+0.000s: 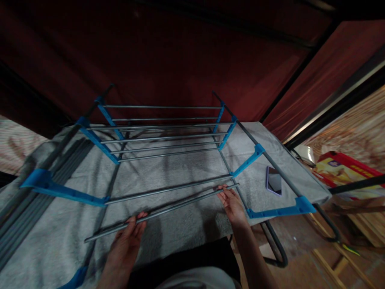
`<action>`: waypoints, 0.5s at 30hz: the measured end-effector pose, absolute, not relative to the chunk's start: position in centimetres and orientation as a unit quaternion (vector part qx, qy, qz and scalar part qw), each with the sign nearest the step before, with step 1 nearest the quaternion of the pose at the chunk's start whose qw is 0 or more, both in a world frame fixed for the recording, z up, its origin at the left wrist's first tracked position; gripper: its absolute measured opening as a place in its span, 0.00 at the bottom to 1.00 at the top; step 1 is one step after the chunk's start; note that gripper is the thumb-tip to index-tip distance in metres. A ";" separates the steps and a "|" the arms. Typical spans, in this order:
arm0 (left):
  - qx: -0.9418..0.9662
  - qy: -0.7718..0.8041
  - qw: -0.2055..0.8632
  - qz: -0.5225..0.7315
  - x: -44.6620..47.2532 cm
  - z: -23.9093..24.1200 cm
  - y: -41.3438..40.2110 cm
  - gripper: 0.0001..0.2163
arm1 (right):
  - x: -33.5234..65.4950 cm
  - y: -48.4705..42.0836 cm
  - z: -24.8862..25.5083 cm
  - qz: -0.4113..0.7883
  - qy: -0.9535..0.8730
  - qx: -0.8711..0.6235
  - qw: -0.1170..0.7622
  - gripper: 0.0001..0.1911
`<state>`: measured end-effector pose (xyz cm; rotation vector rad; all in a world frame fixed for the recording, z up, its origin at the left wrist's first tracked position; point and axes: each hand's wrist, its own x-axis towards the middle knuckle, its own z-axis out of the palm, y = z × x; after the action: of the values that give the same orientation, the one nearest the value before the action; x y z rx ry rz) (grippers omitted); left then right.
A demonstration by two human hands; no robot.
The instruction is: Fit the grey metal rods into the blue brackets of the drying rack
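A loose grey metal tube (180, 204) spans the space in front of me. My left hand (129, 230) grips it toward its left end, and my right hand (230, 200) holds it close to its right end. Just beyond lies a partly assembled rack of grey tubes and blue plastic brackets (246, 160). One fitted rack tube (168, 188) runs parallel to the loose one, its right end at a blue bracket. Another blue bracket (279, 209) is right of my right hand, with no tube in it. At the lower left, a blue bracket (75, 279) is cut off by the frame.
Several spare grey tubes (45, 192) lie in a bundle at the left. The rack rests on a grey blanket (192, 168). A phone (273, 180) lies on the right side. A red and yellow box (343, 172) stands beyond the right edge, and dark red fabric (168, 52) hangs behind.
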<state>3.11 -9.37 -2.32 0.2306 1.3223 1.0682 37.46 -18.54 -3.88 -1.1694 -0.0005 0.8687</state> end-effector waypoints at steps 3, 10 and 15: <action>0.073 0.569 0.667 0.475 4.2 -2.3 -9.7 0.06 | 36.9 -18.5 -4.3 0.409 0.004 -0.534 0.740 0.10; 0.059 0.543 0.685 0.481 6.7 -1.9 -11.0 0.09 | 35.1 -18.7 -4.9 0.436 0.003 -0.524 0.731 0.11; 0.063 0.528 0.690 0.491 7.2 -1.5 -11.4 0.09 | 35.0 -18.9 -5.6 0.433 0.013 -0.537 0.724 0.08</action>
<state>7.19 -11.38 -1.51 0.1403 1.1803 1.0975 35.02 -18.87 -5.61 -1.1845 0.0278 0.9554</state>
